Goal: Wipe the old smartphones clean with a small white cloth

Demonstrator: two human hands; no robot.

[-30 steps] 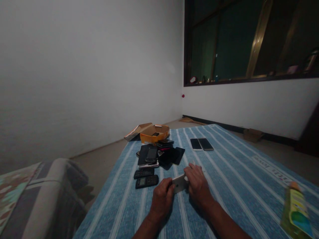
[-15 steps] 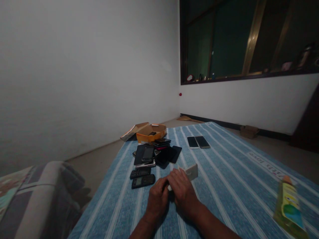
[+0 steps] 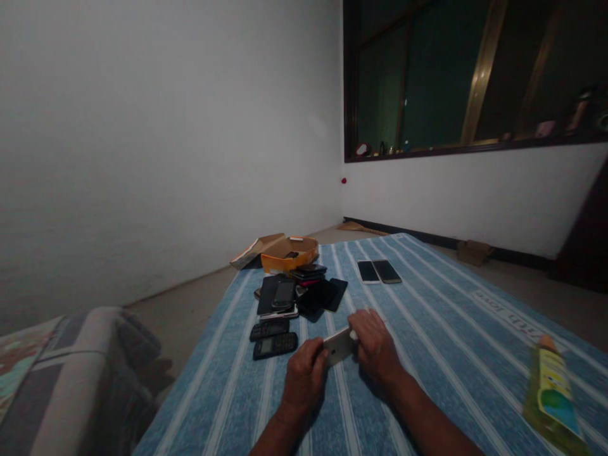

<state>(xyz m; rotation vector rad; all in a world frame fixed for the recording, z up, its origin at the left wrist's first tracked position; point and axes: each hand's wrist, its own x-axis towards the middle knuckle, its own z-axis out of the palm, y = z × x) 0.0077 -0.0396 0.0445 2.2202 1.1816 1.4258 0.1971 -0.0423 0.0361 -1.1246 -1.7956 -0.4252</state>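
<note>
A pale silver smartphone (image 3: 339, 348) is held up on edge above the striped cloth. My left hand (image 3: 304, 375) grips its left end between thumb and fingers. Curled round its right end, my right hand (image 3: 377, 347) covers that part; a small white bit shows by these fingertips, too small to name. Left of my hands lie two black keypad phones (image 3: 275, 345), one behind the other. Beyond them is a pile of dark phones (image 3: 312, 299), several overlapping. Two smartphones (image 3: 368, 272) lie side by side farther back, screens up.
An open orange cardboard box (image 3: 289, 258) stands behind the pile. A bottle of yellow-green liquid (image 3: 553, 396) lies at the right on the blue striped cloth (image 3: 427, 380). Bedding (image 3: 80, 373) is at the lower left, beyond a gap. A wall and a dark window (image 3: 441, 76) rise behind.
My right hand has moved right, from over my left hand to the phone's right end. The phone's middle now shows between my hands.
</note>
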